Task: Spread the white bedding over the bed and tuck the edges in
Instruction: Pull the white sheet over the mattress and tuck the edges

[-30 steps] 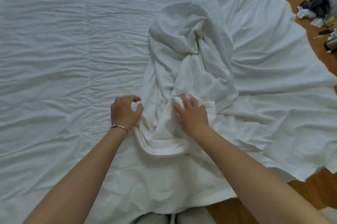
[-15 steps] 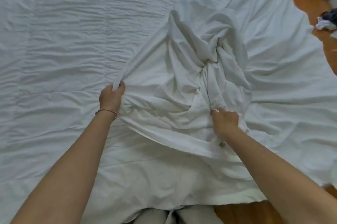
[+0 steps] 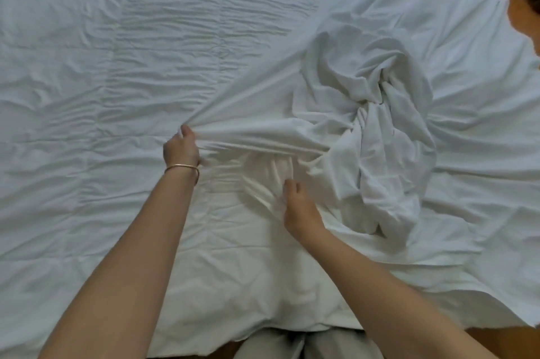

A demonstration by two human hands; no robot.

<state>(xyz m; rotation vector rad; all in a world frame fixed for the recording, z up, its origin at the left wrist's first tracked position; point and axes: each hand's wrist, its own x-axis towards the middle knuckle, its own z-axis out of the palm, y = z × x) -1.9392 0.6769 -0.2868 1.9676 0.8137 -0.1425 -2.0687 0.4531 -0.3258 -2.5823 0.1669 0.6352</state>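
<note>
The white bedding (image 3: 365, 136) lies bunched and twisted in a heap toward the three o'clock side of the bed (image 3: 87, 72), the rest of it fanning out flat around the heap and draping over the near edge at six o'clock. The left hand (image 3: 181, 148), a thin bangle (image 3: 181, 167) on its wrist, has its grip clenched on a gathered fold, which is drawn taut toward nine o'clock; tension lines run from that fist back into the twist. The right hand (image 3: 298, 206) pinches a looser fold just toward five o'clock of the left, its fingers curled into the cloth. The fabric looks light, soft and limp: it holds no shape, creases readily and will follow a pull only along the line of tension, so a single pinch likely drags a ridge rather than a sheet. Judging from the knot at the centre, the better hold is a hem or corner, two hands well apart, lifting to let the twist fall open before spreading. It seems unlikely to slip or tear.
</note>
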